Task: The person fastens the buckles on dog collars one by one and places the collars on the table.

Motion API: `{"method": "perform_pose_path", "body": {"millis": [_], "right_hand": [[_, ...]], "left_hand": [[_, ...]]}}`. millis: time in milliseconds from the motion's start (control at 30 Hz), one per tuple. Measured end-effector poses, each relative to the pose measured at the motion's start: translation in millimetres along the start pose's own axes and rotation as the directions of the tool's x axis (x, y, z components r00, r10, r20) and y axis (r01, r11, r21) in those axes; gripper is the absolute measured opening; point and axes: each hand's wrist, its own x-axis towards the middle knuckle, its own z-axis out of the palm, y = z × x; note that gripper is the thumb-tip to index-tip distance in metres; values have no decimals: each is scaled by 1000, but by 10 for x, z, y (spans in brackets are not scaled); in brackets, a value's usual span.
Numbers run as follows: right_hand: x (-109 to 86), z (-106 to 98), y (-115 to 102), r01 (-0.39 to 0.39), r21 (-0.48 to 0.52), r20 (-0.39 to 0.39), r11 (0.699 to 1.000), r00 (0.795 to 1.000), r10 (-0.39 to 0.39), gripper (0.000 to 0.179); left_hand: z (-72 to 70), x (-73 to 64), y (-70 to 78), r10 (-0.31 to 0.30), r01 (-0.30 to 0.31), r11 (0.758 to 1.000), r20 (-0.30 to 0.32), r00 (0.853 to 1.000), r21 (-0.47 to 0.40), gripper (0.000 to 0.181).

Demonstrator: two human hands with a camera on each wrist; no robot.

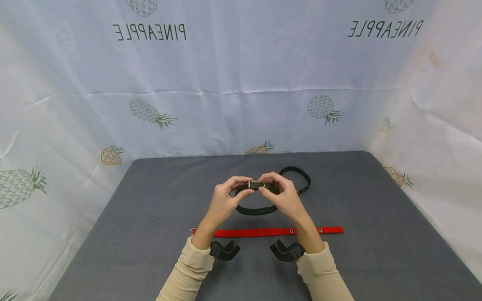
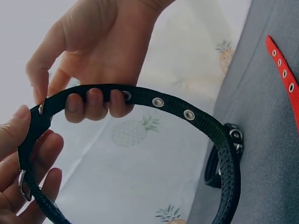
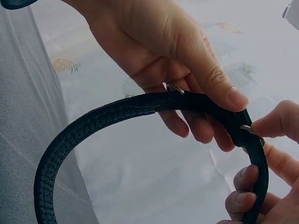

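Both hands hold a dark green collar up in a closed loop above the table. My left hand pinches it beside a metal buckle, its other fingers curled round the strap in the left wrist view. Just to the right, my right hand grips the overlapped part of the band between thumb and fingers, near a metal ring. Metal-rimmed eyelets run along the strap past the left fingers. The inner face of the band looks textured.
A black collar lies looped on the grey table behind the right hand. Nearer the body, a red collar with eyelets and an end ring stretches flat under the forearms. White pineapple-print cloth surrounds the table's back and sides.
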Motion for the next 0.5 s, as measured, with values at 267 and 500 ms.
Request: {"method": "perform_pose_path", "body": {"millis": [267,500], "right_hand": [[10,32,6,16,-18,15,1000,1000,-15,17],[25,71,1,15,-30,34,999,999,-14,17]], "left_hand": [[24,3,10,-1,1,1000,22,1000,17,28],[23,2,-5,-46,46,999,43,998,1,28]]}}
